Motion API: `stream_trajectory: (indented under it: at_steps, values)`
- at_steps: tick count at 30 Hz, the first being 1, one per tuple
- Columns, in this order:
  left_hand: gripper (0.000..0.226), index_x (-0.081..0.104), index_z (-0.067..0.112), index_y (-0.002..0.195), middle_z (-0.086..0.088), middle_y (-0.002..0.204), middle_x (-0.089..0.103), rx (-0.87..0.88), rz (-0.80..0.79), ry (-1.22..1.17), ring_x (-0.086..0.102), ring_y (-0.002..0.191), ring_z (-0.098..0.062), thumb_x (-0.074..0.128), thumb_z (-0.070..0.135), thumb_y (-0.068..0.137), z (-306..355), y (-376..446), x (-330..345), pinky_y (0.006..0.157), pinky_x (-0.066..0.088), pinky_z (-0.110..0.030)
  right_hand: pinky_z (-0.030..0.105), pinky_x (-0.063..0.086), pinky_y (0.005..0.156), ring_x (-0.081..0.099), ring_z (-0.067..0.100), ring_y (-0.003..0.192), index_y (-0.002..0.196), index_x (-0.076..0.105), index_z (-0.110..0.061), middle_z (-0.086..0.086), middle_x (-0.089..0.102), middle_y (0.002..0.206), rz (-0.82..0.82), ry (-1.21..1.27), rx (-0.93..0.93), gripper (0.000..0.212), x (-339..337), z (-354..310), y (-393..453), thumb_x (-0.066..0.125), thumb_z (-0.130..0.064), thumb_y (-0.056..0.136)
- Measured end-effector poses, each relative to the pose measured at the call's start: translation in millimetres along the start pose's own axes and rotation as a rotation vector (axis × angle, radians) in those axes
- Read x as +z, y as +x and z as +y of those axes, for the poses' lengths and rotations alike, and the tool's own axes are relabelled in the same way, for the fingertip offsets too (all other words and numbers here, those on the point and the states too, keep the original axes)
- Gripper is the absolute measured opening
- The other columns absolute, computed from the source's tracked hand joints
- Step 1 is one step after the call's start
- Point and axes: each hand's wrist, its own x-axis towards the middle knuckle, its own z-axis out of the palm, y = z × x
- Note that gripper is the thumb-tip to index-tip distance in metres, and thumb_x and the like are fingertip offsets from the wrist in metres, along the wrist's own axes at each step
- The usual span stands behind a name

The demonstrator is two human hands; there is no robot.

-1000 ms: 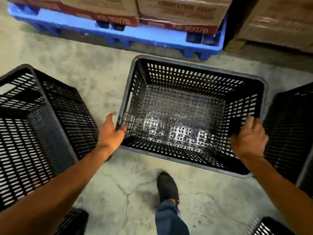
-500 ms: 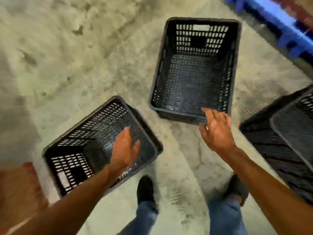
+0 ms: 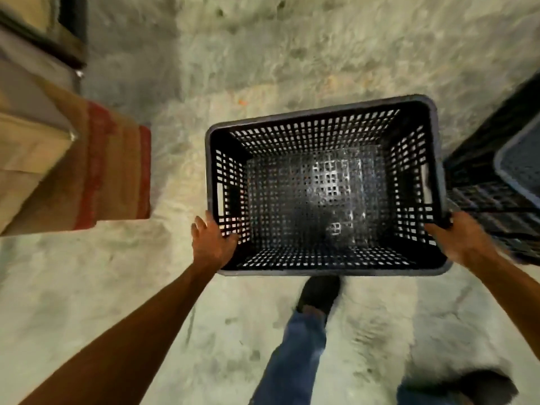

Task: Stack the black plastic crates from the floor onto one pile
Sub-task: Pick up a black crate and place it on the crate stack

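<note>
An empty black plastic crate [image 3: 324, 112] with perforated walls sits in the middle of the head view, seen from above over the concrete floor. My left hand [image 3: 211, 244] grips its near left corner, thumb inside the wall and fingers outside. My right hand [image 3: 458, 239] holds the near right corner, fingers curled over the rim. I cannot tell whether the crate rests on the floor or is lifted. More black crates [image 3: 493, 197] stand at the right edge, close to the held crate; they are blurred and partly cut off.
Brown cardboard boxes with red bands [image 3: 96, 173] stand to the left of the crate. A dark frame [image 3: 70, 27] is at the top left. My shoes [image 3: 318, 290] and jeans are just behind the crate. Concrete floor [image 3: 263, 48] stretches beyond.
The view has swung round. Both hands were open in the air above two floor crates; now they hold one crate by its near corners. Cardboard boxes have come into view at left.
</note>
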Motion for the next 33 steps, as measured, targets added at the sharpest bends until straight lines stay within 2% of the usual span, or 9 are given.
stream_trajectory:
  at_steps: [2,4,7,11,15,22,27,30,33]
  values:
    - [0.066,0.035,0.008,0.133,-0.018,0.129,0.052,-0.075,-0.016,-0.234,0.049,0.121,-0.038,0.067,0.021,0.077,-10,3,8,0.102,0.041,-0.047,0.047,0.045,0.084,0.058,0.044,0.105,0.119,0.052,0.002,0.028,0.061,0.118,0.047,0.003,0.014,0.049,9,0,-2,0.065,-0.025,0.081]
    - [0.051,0.045,0.006,0.123,-0.017,0.119,0.060,-0.169,0.072,-0.328,0.058,0.109,-0.035,0.065,0.021,0.078,-17,6,8,0.093,0.049,-0.044,0.049,0.047,0.085,0.058,0.045,0.103,0.116,0.051,0.003,0.030,0.060,0.115,0.118,-0.032,0.015,0.047,11,0,-4,0.063,-0.027,0.082]
    - [0.037,0.057,-0.002,0.102,-0.023,0.102,0.066,-0.277,0.285,-0.304,0.062,0.092,-0.038,0.056,0.029,0.083,-18,12,-13,0.082,0.052,-0.043,0.050,0.049,0.083,0.059,0.046,0.095,0.101,0.057,0.005,0.032,0.062,0.100,0.310,-0.018,-0.038,0.044,-4,-13,-6,0.056,-0.036,0.084]
    - [0.043,0.060,-0.008,0.079,-0.022,0.074,0.060,-0.272,0.461,-0.319,0.052,0.068,-0.033,0.050,0.034,0.083,-8,-7,-52,0.065,0.044,-0.039,0.043,0.048,0.073,0.061,0.041,0.077,0.073,0.058,0.003,0.029,0.062,0.075,0.423,0.095,-0.134,0.052,-41,-42,-16,0.053,-0.048,0.081]
    - [0.036,0.057,-0.005,0.075,-0.021,0.072,0.057,-0.218,0.567,-0.400,0.055,0.071,-0.036,0.053,0.030,0.083,6,-35,-83,0.067,0.042,-0.040,0.039,0.040,0.066,0.054,0.034,0.065,0.068,0.053,0.001,0.024,0.056,0.065,0.545,0.196,-0.215,0.046,-80,-59,-43,0.053,-0.042,0.085]
    - [0.031,0.056,-0.002,0.075,-0.022,0.076,0.055,-0.026,0.757,-0.537,0.048,0.072,-0.030,0.054,0.028,0.084,103,-75,-178,0.068,0.035,-0.039,0.045,0.045,0.074,0.059,0.043,0.077,0.066,0.051,-0.002,0.032,0.060,0.074,0.770,0.388,-0.290,0.047,-198,-74,-78,0.052,-0.046,0.082]
    - [0.030,0.060,-0.003,0.088,-0.026,0.086,0.060,0.146,0.716,-0.566,0.058,0.085,-0.039,0.052,0.026,0.084,195,-135,-195,0.076,0.042,-0.042,0.043,0.045,0.068,0.059,0.041,0.072,0.068,0.054,-0.001,0.024,0.055,0.065,0.913,0.469,-0.250,0.053,-283,-1,-109,0.047,-0.052,0.079]
    - [0.025,0.053,-0.002,0.071,-0.021,0.070,0.050,0.289,0.633,-0.612,0.049,0.070,-0.032,0.054,0.020,0.081,264,-174,-163,0.067,0.038,-0.042,0.043,0.043,0.066,0.060,0.042,0.072,0.068,0.055,0.001,0.029,0.057,0.067,0.989,0.496,-0.132,0.056,-323,88,-132,0.044,-0.053,0.076]
    - [0.029,0.049,-0.008,0.070,-0.017,0.066,0.045,0.436,0.515,-0.619,0.040,0.064,-0.025,0.055,0.018,0.080,332,-219,-108,0.060,0.036,-0.043,0.044,0.044,0.071,0.059,0.046,0.081,0.073,0.058,0.002,0.037,0.061,0.078,1.064,0.505,0.024,0.053,-348,192,-163,0.049,-0.050,0.080]
